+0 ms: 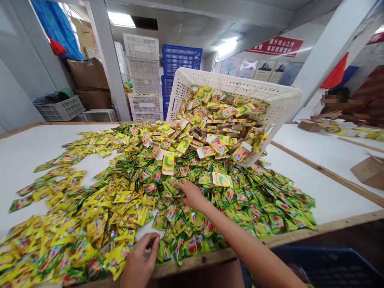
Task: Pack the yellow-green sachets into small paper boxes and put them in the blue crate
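Observation:
My right hand [193, 196] reaches over a heap of green sachets [231, 194] with pictures of red fruit. Its index finger stretches out and the others curve down at the sachets; nothing shows in its grip. Near the front edge, my left hand [139, 258] has curled fingers, with thumb and index tips together beside the green sachets; whatever may be between them is hidden. Yellow sachets [96, 226] spread to the left. A tipped white basket [282, 100] spills small yellow boxes [217, 144], some with open flaps, onto the heap. One loose box [222, 179] lies on the green sachets.
The white table [295, 172] has a wooden edge [333, 228]. Stacked white crates [141, 68] and blue crates [181, 60] stand behind. Another person [334, 100] is at the right, near cardboard boxes [370, 170]. A dark blue crate [327, 256] sits below the edge.

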### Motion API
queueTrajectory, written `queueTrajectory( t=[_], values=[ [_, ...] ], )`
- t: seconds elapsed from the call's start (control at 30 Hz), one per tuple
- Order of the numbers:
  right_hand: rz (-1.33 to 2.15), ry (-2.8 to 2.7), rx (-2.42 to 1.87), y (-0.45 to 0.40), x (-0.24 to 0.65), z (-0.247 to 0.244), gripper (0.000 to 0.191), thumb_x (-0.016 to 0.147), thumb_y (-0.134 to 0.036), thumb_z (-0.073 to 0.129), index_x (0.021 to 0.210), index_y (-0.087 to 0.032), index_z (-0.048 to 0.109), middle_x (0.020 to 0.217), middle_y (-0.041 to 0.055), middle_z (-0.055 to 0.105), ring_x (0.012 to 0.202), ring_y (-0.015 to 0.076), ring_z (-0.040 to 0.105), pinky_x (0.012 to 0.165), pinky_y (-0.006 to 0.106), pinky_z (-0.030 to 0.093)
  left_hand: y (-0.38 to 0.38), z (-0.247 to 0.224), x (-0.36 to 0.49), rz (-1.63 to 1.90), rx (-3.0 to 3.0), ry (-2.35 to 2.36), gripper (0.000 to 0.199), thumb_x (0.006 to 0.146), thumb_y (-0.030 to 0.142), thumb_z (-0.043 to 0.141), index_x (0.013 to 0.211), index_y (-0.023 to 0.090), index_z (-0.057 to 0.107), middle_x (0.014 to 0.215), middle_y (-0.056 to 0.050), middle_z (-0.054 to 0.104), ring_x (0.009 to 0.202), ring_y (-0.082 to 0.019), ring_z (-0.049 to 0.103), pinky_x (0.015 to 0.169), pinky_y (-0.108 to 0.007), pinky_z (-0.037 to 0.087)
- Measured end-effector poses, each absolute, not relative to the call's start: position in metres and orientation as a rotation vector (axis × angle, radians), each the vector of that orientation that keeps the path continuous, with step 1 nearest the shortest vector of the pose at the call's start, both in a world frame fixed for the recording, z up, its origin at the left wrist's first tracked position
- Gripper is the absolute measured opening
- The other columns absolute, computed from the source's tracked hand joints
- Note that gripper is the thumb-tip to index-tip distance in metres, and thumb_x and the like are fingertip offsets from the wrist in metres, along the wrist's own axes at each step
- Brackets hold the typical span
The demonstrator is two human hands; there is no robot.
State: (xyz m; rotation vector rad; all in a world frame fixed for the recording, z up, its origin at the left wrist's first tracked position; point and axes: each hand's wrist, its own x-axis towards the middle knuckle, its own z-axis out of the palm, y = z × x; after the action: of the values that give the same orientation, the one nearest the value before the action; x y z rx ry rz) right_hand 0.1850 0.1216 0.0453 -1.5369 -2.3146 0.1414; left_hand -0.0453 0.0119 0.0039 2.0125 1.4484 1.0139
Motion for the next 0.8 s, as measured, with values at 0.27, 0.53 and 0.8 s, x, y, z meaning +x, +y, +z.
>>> queueTrajectory(
  t=[0.27, 0.53, 0.8],
  values=[
    [0.265, -2.328, -1.442, 0.099, 0.187, 0.058, 0.050, 0.072, -0.026, 0.064, 0.119, -0.029, 0.049, 0.112, 0.0062, 0.051, 0.105, 0.0237, 0.047, 0.088, 0.035, 0.038, 0.012, -0.001, -0.048, 0.985, 2.025, 1.414, 0.021, 0.085, 0.036, 0.046, 0.087, 0.023, 0.061, 0.086, -0.003, 0.069, 0.078, -0.017, 0.065, 0.069, -0.024, 0.053],
    [0.052, -2.046, -1.497, 0.146, 0.188, 0.108, 0.059, 0.073, -0.061, 0.055, 0.121, -0.027, 0.048, 0.122, 0.0098, 0.042, 0.112, 0.0270, 0.040, 0.092, 0.040, 0.034, 0.008, 0.005, -0.045, 0.998, 2.038, 1.401, 0.019, 0.085, 0.032, 0.046, 0.087, 0.023, 0.062, 0.086, -0.003, 0.069, 0.081, -0.017, 0.065, 0.073, -0.025, 0.052],
    [-0.349, -1.864, -1.666, 0.266, 0.178, 0.152, 0.058, 0.078, -0.062, 0.044, 0.118, -0.021, 0.050, 0.123, 0.0134, 0.041, 0.114, 0.0325, 0.035, 0.092, 0.044, 0.029, 0.010, 0.002, -0.044, 1.153, 2.061, 1.337, 0.018, 0.085, 0.031, 0.047, 0.082, 0.022, 0.061, 0.079, -0.005, 0.068, 0.075, -0.017, 0.064, 0.068, -0.023, 0.052]
  ],
)
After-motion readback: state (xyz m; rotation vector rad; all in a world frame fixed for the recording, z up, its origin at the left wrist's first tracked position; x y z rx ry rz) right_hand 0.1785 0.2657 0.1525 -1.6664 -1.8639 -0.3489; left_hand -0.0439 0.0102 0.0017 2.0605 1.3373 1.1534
